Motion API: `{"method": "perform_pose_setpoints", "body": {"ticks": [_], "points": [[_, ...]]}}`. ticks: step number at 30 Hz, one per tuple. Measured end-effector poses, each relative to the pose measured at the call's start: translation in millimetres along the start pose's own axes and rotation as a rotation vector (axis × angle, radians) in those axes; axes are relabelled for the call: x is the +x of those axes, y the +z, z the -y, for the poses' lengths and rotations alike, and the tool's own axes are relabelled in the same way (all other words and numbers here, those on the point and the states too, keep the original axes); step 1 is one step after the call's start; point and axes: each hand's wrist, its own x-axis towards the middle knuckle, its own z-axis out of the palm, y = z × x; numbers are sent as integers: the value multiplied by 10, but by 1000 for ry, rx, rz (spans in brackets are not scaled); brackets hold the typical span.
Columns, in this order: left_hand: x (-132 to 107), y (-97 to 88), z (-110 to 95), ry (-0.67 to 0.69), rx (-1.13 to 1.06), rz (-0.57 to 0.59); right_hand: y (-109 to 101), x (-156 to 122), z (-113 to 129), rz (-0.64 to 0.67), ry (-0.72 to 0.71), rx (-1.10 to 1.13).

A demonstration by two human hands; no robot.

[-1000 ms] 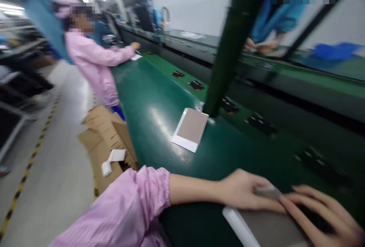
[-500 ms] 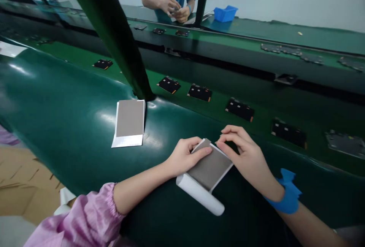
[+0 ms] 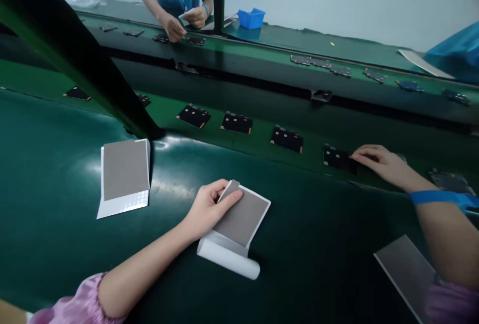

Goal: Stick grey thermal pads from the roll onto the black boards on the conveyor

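Observation:
My left hand [image 3: 213, 209] grips a sheet of grey labels [image 3: 243, 217], thumb on top and fingers beneath. The sheet's white backing [image 3: 228, 259] curls into a roll at the near end. Over on the green belt, my right hand [image 3: 381, 164] has its fingertips pressed together at the right end of a black circuit board [image 3: 339, 158]. Whatever lies between those fingertips is too small or hidden to make out. A blue band [image 3: 441, 197] circles my right wrist.
Another grey sheet stack [image 3: 125, 169] lies left on the green table, and a grey sheet [image 3: 406, 274] lies at lower right. Several circuit boards [image 3: 287, 138] line the belt. A dark post [image 3: 112, 80] rises at left. Across, a co-worker's hands [image 3: 187, 20] work near a blue bin [image 3: 251, 18].
My right hand has moved from the sheet's edge out to the right, onto a circuit board. My left hand still holds the sheet. The view has swung right; the co-worker's hand has reached to the boards.

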Motion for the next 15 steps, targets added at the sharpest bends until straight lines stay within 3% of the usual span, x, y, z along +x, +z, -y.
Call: {"method": "perform_pose_setpoints", "body": {"ticks": [9,15], "points": [[-1,-12,32,19,47,-3,6,-75,91,-40,94,-82],[8,-10,-1,35,54,-8,31,-196,-28,-284,172,-167]]}}
